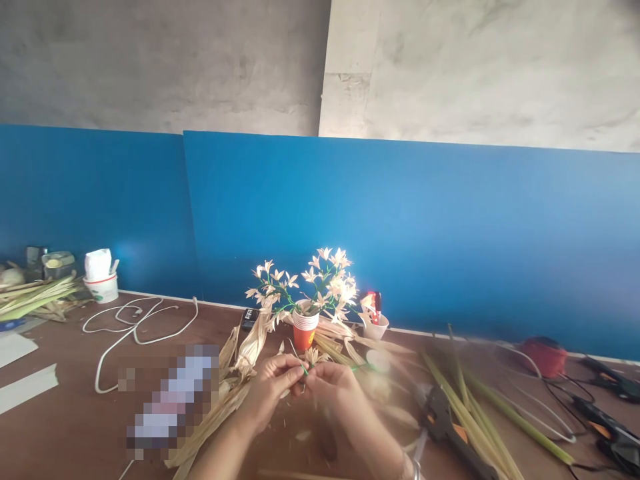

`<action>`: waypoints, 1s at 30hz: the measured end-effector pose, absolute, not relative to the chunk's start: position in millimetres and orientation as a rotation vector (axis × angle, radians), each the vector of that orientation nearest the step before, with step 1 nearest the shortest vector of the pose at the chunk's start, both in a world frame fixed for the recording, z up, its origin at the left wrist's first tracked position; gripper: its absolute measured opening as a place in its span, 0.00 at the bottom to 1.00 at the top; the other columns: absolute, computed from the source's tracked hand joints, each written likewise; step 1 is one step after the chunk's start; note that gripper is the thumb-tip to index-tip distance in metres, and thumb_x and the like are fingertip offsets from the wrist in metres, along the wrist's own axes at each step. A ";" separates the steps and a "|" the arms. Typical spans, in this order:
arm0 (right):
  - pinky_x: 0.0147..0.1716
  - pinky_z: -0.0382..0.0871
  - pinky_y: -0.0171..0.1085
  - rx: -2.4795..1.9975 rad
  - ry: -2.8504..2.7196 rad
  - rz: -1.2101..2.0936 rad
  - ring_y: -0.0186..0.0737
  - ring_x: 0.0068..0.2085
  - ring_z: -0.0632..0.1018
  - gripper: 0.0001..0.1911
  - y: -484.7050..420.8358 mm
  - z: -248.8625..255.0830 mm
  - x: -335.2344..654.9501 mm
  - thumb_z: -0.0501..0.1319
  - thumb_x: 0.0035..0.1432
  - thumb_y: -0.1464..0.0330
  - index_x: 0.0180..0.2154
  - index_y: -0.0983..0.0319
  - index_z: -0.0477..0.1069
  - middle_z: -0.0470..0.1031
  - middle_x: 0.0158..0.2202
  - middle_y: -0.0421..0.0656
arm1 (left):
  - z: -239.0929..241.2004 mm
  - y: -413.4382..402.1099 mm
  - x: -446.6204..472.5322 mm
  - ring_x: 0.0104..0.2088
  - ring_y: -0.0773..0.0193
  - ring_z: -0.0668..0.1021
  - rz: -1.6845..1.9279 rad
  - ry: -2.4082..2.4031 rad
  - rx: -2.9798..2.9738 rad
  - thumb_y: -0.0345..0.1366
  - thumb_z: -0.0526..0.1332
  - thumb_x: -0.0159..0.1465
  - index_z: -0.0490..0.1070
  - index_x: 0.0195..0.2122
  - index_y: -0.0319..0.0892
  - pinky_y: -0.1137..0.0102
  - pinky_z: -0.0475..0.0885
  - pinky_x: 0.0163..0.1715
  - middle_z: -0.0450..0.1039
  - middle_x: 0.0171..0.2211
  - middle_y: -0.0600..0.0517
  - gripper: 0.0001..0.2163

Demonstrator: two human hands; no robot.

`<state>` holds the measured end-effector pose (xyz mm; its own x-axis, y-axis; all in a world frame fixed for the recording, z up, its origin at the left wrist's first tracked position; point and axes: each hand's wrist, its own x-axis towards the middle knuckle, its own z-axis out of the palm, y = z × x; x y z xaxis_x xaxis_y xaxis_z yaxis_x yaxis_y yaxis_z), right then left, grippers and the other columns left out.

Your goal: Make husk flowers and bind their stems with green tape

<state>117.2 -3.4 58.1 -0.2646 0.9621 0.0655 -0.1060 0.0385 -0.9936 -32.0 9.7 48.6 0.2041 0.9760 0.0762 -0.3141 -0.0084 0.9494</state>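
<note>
Near the front middle of the table, my left hand (276,381) pinches a thin pale stem (295,351) with a bit of green strip wound on it. Fingertips of my right hand (334,385) meet it there, closed on the green tape (357,367), whose blurred tail runs out to the right. A small pale husk flower (314,356) shows just above my fingers; whether it joins the stem I cannot tell. Behind it stands an orange paper cup (305,331) holding branches of cream husk flowers (340,283) on green stems.
Dried corn husks (213,413) lie left of my arms, green-yellow leaves (473,413) to the right. A black glue gun (453,430) is close to my right forearm. White cable (145,327), a pixelated object (173,400), a white cup (375,328) and a red object (543,357) surround the workspace.
</note>
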 end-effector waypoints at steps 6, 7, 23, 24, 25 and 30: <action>0.34 0.63 0.33 -0.658 -1.080 1.863 0.34 0.28 0.74 0.10 -0.9 50.9 120.4 0.68 0.48 0.64 0.25 0.67 0.76 0.74 0.22 0.42 | 43.0 10.6 -34.6 0.17 0.70 0.71 1.135 0.715 1.087 0.43 0.70 0.50 0.75 0.29 0.38 0.75 0.61 0.20 0.74 0.20 0.53 0.13; 0.33 0.63 0.33 -0.660 -1.057 1.893 0.34 0.28 0.74 0.10 -0.8 50.5 120.8 0.68 0.48 0.65 0.26 0.67 0.76 0.73 0.22 0.42 | 43.3 10.5 -35.1 0.17 0.70 0.71 1.126 0.705 1.110 0.43 0.69 0.51 0.74 0.28 0.38 0.75 0.60 0.20 0.74 0.20 0.53 0.13; 0.35 0.60 0.38 -1.453 -1.738 0.416 0.39 0.29 0.73 0.09 -8.9 55.3 112.6 0.59 0.50 0.73 0.21 0.60 0.73 0.76 0.23 0.41 | 50.7 9.5 -27.8 0.18 0.71 0.66 1.156 0.975 1.271 0.45 0.65 0.53 0.72 0.25 0.38 0.75 0.60 0.21 0.66 0.19 0.57 0.13; 0.37 0.59 0.39 -1.426 -1.783 0.310 0.40 0.30 0.73 0.10 -10.7 56.3 112.5 0.58 0.51 0.73 0.21 0.60 0.73 0.76 0.23 0.41 | 50.8 9.6 -27.8 0.18 0.71 0.66 1.156 0.985 1.269 0.45 0.65 0.53 0.72 0.25 0.38 0.75 0.60 0.21 0.67 0.20 0.57 0.13; 0.38 0.58 0.40 -1.399 -1.811 0.227 0.39 0.30 0.73 0.11 -12.2 57.3 112.5 0.57 0.52 0.74 0.21 0.60 0.73 0.75 0.23 0.40 | 50.8 9.7 -28.0 0.18 0.71 0.66 1.158 0.988 1.264 0.44 0.65 0.53 0.72 0.25 0.38 0.74 0.60 0.21 0.67 0.20 0.57 0.13; 0.33 0.58 0.37 -1.360 -1.724 0.469 0.38 0.27 0.71 0.11 -10.1 56.8 112.5 0.57 0.50 0.74 0.20 0.61 0.72 0.74 0.21 0.40 | 50.8 11.4 -33.0 0.20 0.71 0.68 1.146 0.866 1.190 0.42 0.68 0.50 0.76 0.31 0.37 0.74 0.63 0.23 0.72 0.24 0.54 0.13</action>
<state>112.5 -10.1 56.8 -0.0281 0.9185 0.3945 0.5924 0.3332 -0.7336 -33.0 11.4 50.8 0.2346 0.9702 0.0613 -0.2055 -0.0122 0.9786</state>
